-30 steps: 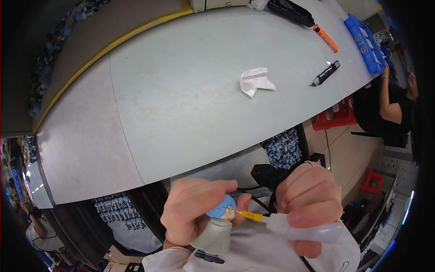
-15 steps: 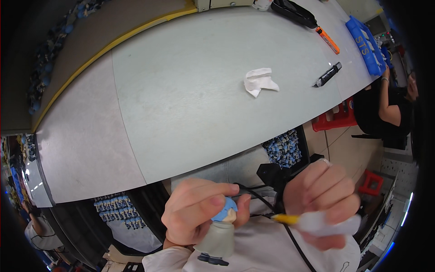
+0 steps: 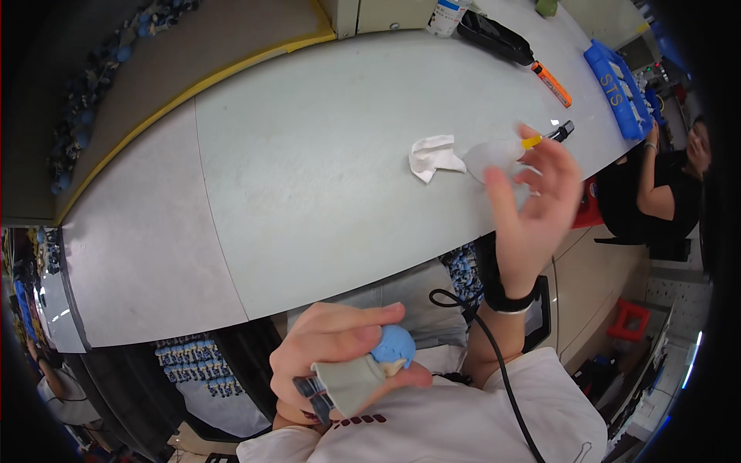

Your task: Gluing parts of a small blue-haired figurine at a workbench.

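Note:
My left hand is closed around a small figurine with a blue cap or hair and a pale grey body. The figurine lies tilted, its head between my thumb and fingers and its dark feet toward the lower left. Over the table's right part, my right hand has its thumb and fingers spread. Beside those fingers is a blurred white squeeze bottle with a yellow tip, which looks let go; whether a fingertip still touches it is hard to see. A crumpled white tissue lies just left of the bottle.
Beyond my right fingers lie a black pen-shaped tool, an orange-handled tool and a black case. A white bottle and a blue bin stand farther back. Trays of figurines sit below. A person is at the right.
My right hand has moved up and away over the table, its fingers now spread; the squeeze bottle has turned, its yellow tip now to the right. My left hand has tilted the figurine sideways.

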The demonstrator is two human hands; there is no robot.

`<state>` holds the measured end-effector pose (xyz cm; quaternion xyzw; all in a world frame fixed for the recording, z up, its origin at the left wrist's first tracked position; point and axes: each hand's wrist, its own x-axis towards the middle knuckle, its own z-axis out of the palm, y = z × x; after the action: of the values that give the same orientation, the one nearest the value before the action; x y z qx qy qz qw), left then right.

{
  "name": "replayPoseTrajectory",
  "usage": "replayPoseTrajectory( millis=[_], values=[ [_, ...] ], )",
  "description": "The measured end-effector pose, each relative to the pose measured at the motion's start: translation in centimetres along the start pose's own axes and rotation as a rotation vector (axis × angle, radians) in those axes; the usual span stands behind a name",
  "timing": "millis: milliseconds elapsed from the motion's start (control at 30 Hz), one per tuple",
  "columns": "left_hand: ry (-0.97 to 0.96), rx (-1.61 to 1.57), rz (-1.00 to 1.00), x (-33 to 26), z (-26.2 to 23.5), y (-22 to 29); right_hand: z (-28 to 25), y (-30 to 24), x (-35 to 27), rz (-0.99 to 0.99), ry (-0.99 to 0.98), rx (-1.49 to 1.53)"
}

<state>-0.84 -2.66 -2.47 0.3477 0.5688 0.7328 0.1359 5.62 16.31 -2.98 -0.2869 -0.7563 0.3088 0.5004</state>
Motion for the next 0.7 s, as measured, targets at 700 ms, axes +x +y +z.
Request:
replayPoseTrajectory(
  millis=[700],
  values=[
    [-0.230,0.289,0.034,0.1,-0.2,1.1,-1.9,-4.0,-2.4,-0.499,-0.533,0.510]
  ],
)
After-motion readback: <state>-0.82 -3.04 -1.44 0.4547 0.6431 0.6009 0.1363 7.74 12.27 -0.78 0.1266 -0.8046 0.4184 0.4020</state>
